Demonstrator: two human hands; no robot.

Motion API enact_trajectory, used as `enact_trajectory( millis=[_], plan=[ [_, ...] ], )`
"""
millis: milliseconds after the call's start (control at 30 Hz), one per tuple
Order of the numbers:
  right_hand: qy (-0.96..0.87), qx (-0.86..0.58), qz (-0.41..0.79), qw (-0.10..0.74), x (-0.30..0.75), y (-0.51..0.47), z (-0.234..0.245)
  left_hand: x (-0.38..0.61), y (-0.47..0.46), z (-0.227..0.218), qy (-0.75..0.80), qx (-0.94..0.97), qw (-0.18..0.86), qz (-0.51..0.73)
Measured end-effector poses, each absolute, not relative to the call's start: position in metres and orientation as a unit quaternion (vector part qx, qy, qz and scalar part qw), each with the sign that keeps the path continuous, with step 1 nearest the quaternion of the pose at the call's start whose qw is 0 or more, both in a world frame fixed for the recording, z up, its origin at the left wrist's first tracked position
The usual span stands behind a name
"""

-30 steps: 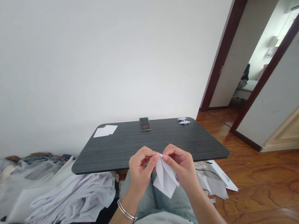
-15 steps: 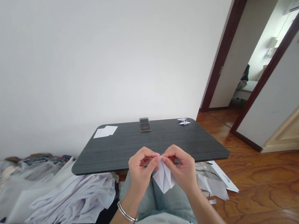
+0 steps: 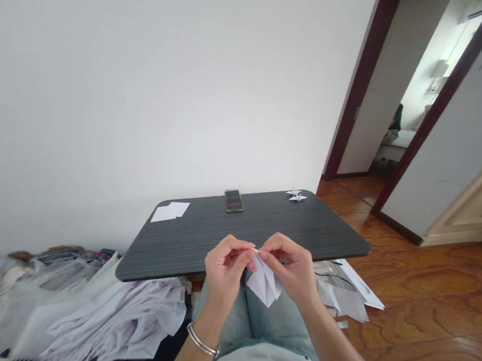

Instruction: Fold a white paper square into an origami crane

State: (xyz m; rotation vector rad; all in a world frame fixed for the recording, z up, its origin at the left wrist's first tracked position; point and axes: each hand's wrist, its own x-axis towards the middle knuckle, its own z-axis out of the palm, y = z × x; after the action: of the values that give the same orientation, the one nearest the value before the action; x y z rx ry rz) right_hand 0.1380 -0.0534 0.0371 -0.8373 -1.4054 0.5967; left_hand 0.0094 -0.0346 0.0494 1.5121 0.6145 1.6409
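Observation:
A white folded paper (image 3: 264, 283) with several pointed flaps hangs between my hands, above my lap and close to the near edge of the dark table (image 3: 213, 238). My left hand (image 3: 229, 269) pinches its upper tip between thumb and forefinger. On the other side of that tip, my right hand (image 3: 289, 263) pinches it too, with the thumb lying over the paper. The fingertips almost meet, so the topmost fold is partly hidden. Two small folded paper cranes (image 3: 297, 197) sit at the table's far right corner.
White paper sheets (image 3: 169, 211) lie at the table's far left. A phone (image 3: 234, 200) rests near the wall at the back middle. Piled clothes and white cloth (image 3: 117, 320) lie left of the table. Papers and a cable (image 3: 347, 294) are at the lower right, above the wooden floor (image 3: 455, 300).
Both hands have shifted very slightly, the left a little leftward. The fingertips have parted a bit at the top of the folded paper, and its lower point sits slightly higher.

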Motion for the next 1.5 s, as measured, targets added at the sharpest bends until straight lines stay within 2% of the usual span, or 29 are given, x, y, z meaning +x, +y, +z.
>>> enact_trajectory(
  millis=[433,600,900,1500],
  plan=[
    [-0.664,-0.325,0.299,0.604,0.14,-0.052,0.037,-0.018,-0.023,0.058,0.154,0.682,0.519,0.492],
    [-0.66,-0.343,0.246,0.621,0.141,-0.055,0.038,-0.011,-0.029,0.059,0.184,0.662,0.521,0.506],
    [-0.665,-0.352,0.141,0.643,0.14,-0.057,0.039,-0.004,-0.037,0.06,0.252,0.635,0.461,0.566],
    [-0.65,-0.352,0.177,0.65,0.139,-0.058,0.039,-0.004,-0.038,0.064,0.219,0.639,0.486,0.555]
  ],
)
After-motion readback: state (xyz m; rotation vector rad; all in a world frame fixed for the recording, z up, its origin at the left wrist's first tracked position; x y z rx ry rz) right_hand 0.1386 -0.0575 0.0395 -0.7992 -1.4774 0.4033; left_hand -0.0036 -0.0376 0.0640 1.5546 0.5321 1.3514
